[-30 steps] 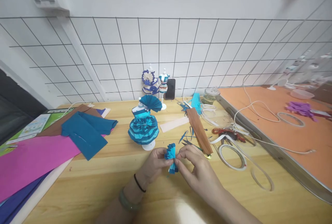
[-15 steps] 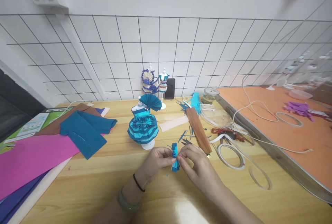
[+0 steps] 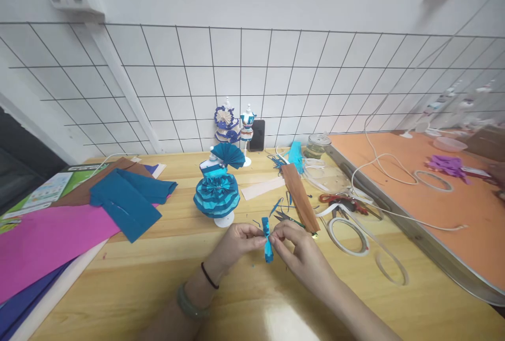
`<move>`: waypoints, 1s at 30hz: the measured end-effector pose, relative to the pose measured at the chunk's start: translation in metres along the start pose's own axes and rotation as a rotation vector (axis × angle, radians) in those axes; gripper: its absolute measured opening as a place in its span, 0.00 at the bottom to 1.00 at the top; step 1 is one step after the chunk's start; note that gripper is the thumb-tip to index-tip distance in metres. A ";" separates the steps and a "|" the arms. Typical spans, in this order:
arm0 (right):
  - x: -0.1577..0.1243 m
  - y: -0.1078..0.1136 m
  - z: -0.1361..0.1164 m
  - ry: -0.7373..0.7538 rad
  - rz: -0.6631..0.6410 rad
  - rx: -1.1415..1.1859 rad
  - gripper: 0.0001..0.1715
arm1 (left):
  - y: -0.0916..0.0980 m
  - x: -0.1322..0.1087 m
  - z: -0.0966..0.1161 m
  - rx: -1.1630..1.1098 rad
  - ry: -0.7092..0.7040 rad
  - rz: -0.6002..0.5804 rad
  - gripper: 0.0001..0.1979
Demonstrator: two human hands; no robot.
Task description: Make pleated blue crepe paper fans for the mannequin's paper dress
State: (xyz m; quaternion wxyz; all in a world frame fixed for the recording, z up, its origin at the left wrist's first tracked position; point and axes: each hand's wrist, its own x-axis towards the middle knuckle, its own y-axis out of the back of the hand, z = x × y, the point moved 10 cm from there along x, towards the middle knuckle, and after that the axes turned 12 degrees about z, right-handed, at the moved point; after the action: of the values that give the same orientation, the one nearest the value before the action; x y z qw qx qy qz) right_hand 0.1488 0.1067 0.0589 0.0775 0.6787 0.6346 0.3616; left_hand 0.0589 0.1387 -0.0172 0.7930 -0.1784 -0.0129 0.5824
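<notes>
Between my hands is a small pleated blue paper bow (image 3: 268, 251), pinched narrow at its middle and held upright just above the table. My left hand (image 3: 239, 243) grips its centre from the left with thumb and forefinger. From the right, my right hand (image 3: 298, 246) pinches the same middle with its fingertips. Beyond them stands a small mannequin in a teal ruffled paper dress (image 3: 216, 193), with a pleated fan (image 3: 231, 156) at its shoulder. Scissors (image 3: 288, 218) lie behind my right hand, partly under a brown paper strip (image 3: 300, 196).
Coloured paper sheets (image 3: 59, 230) and a folded teal piece (image 3: 126, 201) lie at the left. Two more dressed mannequins and a phone (image 3: 257, 136) stand by the wall. Tape rolls (image 3: 349, 236), a glass jar (image 3: 317, 143) and cords lie right, beside an orange surface (image 3: 394, 167).
The bow has turned a little and looks more tightly pinched at its middle. My right fingers have shifted slightly. More of the scissors shows, and the view has moved slightly.
</notes>
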 end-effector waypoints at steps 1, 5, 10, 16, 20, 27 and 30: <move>0.000 0.000 0.000 0.000 -0.001 -0.001 0.12 | 0.001 0.000 -0.001 0.001 0.002 0.003 0.09; -0.002 -0.002 -0.001 0.010 -0.001 -0.005 0.12 | 0.004 0.003 -0.006 0.013 0.017 0.013 0.11; -0.004 -0.002 0.001 -0.001 0.016 -0.011 0.09 | 0.006 0.005 -0.009 0.017 0.000 0.013 0.10; -0.005 -0.003 0.007 -0.028 0.044 0.009 0.10 | -0.003 0.003 -0.008 0.013 0.007 -0.070 0.13; -0.006 -0.002 0.009 -0.029 0.076 -0.021 0.09 | -0.006 0.001 -0.008 -0.011 0.032 -0.102 0.13; -0.008 -0.003 0.006 0.003 0.104 -0.056 0.11 | 0.002 0.004 -0.012 0.008 0.052 -0.014 0.11; -0.008 -0.002 0.003 0.029 0.097 -0.036 0.11 | 0.003 0.005 -0.011 -0.006 0.059 -0.006 0.10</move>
State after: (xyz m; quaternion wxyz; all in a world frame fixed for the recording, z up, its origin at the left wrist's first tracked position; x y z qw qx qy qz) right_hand 0.1495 0.1006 0.0522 0.0626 0.7019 0.5953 0.3861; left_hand 0.0597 0.1410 -0.0294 0.7942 -0.1979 0.0083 0.5745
